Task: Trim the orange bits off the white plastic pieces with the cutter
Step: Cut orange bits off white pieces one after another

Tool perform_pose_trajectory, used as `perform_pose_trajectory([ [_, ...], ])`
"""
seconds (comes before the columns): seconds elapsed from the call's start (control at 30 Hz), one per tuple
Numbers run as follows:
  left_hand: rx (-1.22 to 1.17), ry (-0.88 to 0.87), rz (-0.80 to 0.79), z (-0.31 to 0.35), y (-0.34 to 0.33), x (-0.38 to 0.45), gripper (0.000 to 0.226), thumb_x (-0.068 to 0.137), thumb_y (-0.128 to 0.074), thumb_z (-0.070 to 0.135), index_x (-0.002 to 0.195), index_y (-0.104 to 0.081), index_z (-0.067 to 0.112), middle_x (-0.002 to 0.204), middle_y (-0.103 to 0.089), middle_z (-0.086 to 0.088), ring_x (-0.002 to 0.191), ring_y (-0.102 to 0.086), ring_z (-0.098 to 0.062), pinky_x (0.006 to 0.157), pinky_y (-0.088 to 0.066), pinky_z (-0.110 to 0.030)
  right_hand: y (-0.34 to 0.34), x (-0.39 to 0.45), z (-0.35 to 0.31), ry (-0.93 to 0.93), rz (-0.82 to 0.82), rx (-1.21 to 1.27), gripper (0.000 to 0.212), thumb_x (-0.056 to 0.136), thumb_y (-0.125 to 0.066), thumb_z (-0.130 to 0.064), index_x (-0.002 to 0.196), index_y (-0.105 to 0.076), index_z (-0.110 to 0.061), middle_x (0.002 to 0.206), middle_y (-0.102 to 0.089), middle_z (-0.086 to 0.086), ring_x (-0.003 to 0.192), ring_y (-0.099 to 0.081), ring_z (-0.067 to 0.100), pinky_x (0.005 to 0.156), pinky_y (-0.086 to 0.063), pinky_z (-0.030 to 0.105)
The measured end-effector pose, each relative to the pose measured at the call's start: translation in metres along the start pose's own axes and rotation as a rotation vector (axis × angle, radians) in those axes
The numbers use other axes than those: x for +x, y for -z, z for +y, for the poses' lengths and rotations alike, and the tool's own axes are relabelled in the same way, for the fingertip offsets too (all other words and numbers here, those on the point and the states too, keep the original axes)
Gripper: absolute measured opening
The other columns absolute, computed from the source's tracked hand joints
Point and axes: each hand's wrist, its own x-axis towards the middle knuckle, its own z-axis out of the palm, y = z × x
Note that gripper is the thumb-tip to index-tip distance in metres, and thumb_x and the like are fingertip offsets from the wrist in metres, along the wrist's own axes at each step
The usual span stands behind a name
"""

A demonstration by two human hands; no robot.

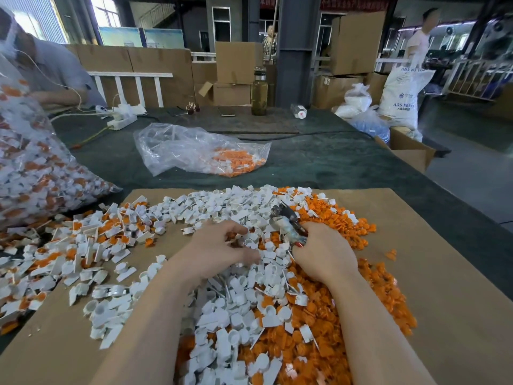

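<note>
White plastic pieces (pixel 238 273) heaped mid-cardboard sheet (pixel 444 273), orange bits (pixel 333 218) piled at right. Right hand (pixel 324 251) grips cutter (pixel 288 220), nose up over heap. Left hand (pixel 219 245) fingers curled, pinching a white piece at heap top

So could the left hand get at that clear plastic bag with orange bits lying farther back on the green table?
Probably yes. The left hand is sunk in the white plastic pieces, while the clear plastic bag lies straight ahead on the green table. Only the low pile sits between, though it looks a long stretch.
</note>
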Motion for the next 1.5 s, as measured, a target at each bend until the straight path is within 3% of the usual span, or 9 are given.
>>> perform_pose_trajectory([
  [0.2, 0.145, -0.031, -0.069, 0.009, -0.003, -0.006, 0.079, 0.064, -0.082, 0.061, 0.132, -0.043, 0.051, 0.143, -0.028, 0.002, 0.13, -0.038, -0.026, 0.111, -0.036, -0.048, 0.002, 0.001, 0.001, 0.016, -0.03, 0.005, 0.005, 0.087, -0.058, -0.032, 0.087, -0.055, -0.027, 0.081, -0.058, -0.008, 0.069, -0.054, 0.01, 0.051, -0.036, 0.025],
  [0.33, 0.089, -0.125, 0.002, 0.018, -0.007, -0.01, 0.051, 0.064, -0.083, 0.06, 0.105, -0.055, 0.051, 0.135, -0.03, 0.01, 0.132, -0.032, -0.021, 0.113, -0.03, -0.053, 0.002, 0.0, -0.001, 0.008, -0.029, 0.015, 0.007, 0.087, -0.058, -0.034, 0.086, -0.055, -0.027, 0.08, -0.058, -0.008, 0.069, -0.055, 0.01, 0.051, -0.037, 0.026],
  [0.53, 0.221, -0.296, -0.026, 0.032, -0.033, -0.009, 0.04, 0.066, -0.08, 0.061, 0.095, -0.053, 0.057, 0.146, -0.023, 0.018, 0.138, -0.015, -0.007, 0.114, -0.009, -0.048, 0.007, -0.001, 0.003, -0.062, -0.024, 0.055, 0.013, 0.084, -0.061, -0.037, 0.088, -0.057, -0.025, 0.081, -0.061, -0.005, 0.073, -0.058, 0.015, 0.053, -0.041, 0.027],
  [0.77, 0.304, -0.234, 0.263, 0.019, -0.028, 0.001, 0.018, 0.083, -0.075, 0.039, 0.084, -0.059, 0.046, 0.14, -0.038, 0.011, 0.134, -0.032, -0.017, 0.11, -0.023, -0.046, 0.016, -0.002, 0.007, -0.075, -0.103, 0.196, 0.009, 0.081, -0.063, -0.021, 0.074, -0.058, -0.018, 0.067, -0.057, -0.002, 0.058, -0.052, 0.013, 0.046, -0.032, 0.024],
  [0.9, 0.289, -0.173, 0.334, 0.008, -0.022, 0.003, 0.012, 0.085, -0.074, 0.034, 0.089, -0.065, 0.039, 0.127, -0.047, 0.009, 0.117, -0.048, -0.014, 0.095, -0.041, -0.03, 0.024, -0.005, 0.008, -0.059, -0.163, 0.292, 0.009, 0.082, -0.066, -0.02, 0.084, -0.064, -0.012, 0.074, -0.06, 0.003, 0.06, -0.052, 0.014, 0.05, -0.035, 0.026],
  [0.97, 0.279, -0.142, 0.363, 0.005, -0.018, 0.004, 0.011, 0.086, -0.074, 0.032, 0.089, -0.066, 0.038, 0.119, -0.048, 0.009, 0.104, -0.049, -0.01, 0.084, -0.039, -0.023, 0.03, -0.007, 0.008, -0.03, -0.209, 0.336, 0.009, 0.081, -0.069, -0.021, 0.086, -0.067, -0.014, 0.08, -0.064, 0.004, 0.063, -0.053, 0.013, 0.053, -0.038, 0.026],
  [1.1, 0.251, -0.113, 0.406, 0.004, -0.015, 0.005, 0.014, 0.086, -0.074, 0.029, 0.082, -0.063, 0.038, 0.111, -0.047, 0.01, 0.101, -0.049, -0.011, 0.082, -0.037, -0.023, 0.034, -0.012, 0.005, 0.052, -0.325, 0.304, 0.014, 0.078, -0.074, -0.03, 0.086, -0.065, -0.023, 0.083, -0.063, -0.003, 0.071, -0.057, 0.011, 0.057, -0.041, 0.024],
  [1.33, 0.146, -0.177, 0.303, 0.016, -0.02, 0.003, 0.013, 0.083, -0.077, 0.031, 0.077, -0.068, 0.038, 0.108, -0.05, 0.013, 0.106, -0.048, -0.01, 0.086, -0.035, -0.025, 0.013, -0.005, -0.004, 0.069, 0.016, 0.074, 0.018, 0.088, -0.061, -0.043, 0.08, -0.052, -0.029, 0.079, -0.056, -0.011, 0.071, -0.054, 0.008, 0.054, -0.041, 0.026],
  [1.5, 0.283, -0.342, 0.242, 0.027, -0.031, -0.002, 0.006, 0.084, -0.074, 0.038, 0.083, -0.07, 0.042, 0.107, -0.044, 0.016, 0.113, -0.038, -0.012, 0.093, -0.031, -0.031, 0.014, -0.003, 0.001, 0.07, 0.041, 0.116, 0.015, 0.085, -0.064, -0.035, 0.078, -0.053, -0.027, 0.078, -0.055, -0.009, 0.07, -0.053, 0.009, 0.054, -0.039, 0.026],
])
